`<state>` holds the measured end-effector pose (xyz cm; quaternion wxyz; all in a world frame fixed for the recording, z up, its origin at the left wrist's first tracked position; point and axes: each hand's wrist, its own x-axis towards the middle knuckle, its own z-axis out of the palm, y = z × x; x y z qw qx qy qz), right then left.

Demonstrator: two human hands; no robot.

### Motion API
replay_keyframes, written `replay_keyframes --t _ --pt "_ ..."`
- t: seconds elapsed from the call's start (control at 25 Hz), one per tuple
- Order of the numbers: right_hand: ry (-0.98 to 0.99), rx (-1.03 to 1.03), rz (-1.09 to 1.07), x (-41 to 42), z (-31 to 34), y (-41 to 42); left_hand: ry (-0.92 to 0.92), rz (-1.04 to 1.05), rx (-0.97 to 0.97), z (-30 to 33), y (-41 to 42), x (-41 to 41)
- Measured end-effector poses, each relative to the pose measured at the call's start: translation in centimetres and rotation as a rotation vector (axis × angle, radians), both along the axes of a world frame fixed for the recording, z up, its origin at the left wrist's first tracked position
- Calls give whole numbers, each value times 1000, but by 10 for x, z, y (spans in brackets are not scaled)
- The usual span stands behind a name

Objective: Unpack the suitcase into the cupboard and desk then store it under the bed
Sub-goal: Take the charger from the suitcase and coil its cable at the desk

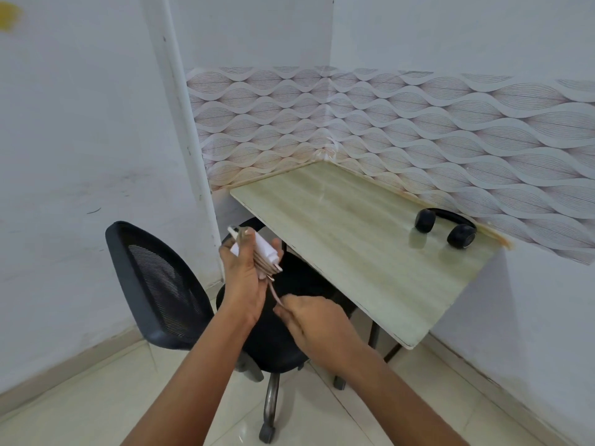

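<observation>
Holding a white charger [257, 249] with its cable [273, 292] wound in loops, left hand [244, 278] curled round the bundle, fingers [277, 246] clamped on it above the black chair [180, 297]. Pinching the loose cable end just below, right hand [318, 323] with fingertips pressed together on it.

Risking, probably, a loosening of the loops: pulling the free end too hard or at a wrong angle, and the coil slipping open out of the left fingers. Risking also a drop onto the chair seat or the floor below the fingers, the grip covering only part of the bundle. Placing it unsecured on the tabletop [354, 239], to the right of and beyond the fingers, likely letting the cable spring apart again.

Seeing no container here: no suitcase, no cupboard in view. Lying already on the tabletop, far right of the fingers and near the wall, only black headphones [446, 225].
</observation>
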<state>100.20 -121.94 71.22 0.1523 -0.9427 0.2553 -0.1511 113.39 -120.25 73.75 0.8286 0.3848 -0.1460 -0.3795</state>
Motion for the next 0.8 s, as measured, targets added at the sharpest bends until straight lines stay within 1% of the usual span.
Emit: replay_keyframes --t 0.04,0.08,0.12,0.16,0.2,0.24,0.32,0.36,0.4,0.44,0.48,0.52,0.6,0.68,0.72,0.8 --pt "17 -6 42 -2 8 2 -92 77 71 -1 0 6" --pt "12 -17 67 -5 16 2 -227 124 159 -3 1 11" --pt "-2 -34 81 -8 25 0 -367 128 238 -6 4 16" --pt "-13 -58 86 -12 34 -6 -487 89 300 -9 8 18" --pt "-30 -85 88 -16 43 -13 -567 9 328 -12 14 19" --pt "-60 -110 88 -20 51 -21 -596 -106 318 -14 19 19" --pt "-140 -110 86 -25 64 -38 -557 -402 240 -13 30 19" --pt "-185 -74 96 -27 69 -46 -524 -538 199 -12 33 18" --pt "-230 -32 114 -28 72 -51 -497 -641 166 -10 36 16" --pt "-275 5 127 -30 75 -55 -474 -694 141 -10 37 14" --pt "-322 32 127 -31 77 -56 -452 -691 122 -9 35 11" --pt "-366 57 117 -34 80 -56 -424 -632 113 -10 31 10" --pt "-427 113 108 -41 84 -51 -306 -427 136 -11 19 10" --pt "-400 153 137 -47 84 -42 -172 -228 213 -15 8 18" --pt "-368 159 151 -48 82 -39 -141 -189 234 -19 5 24" --pt "-347 136 147 -47 81 -38 -181 -246 259 -24 7 28"
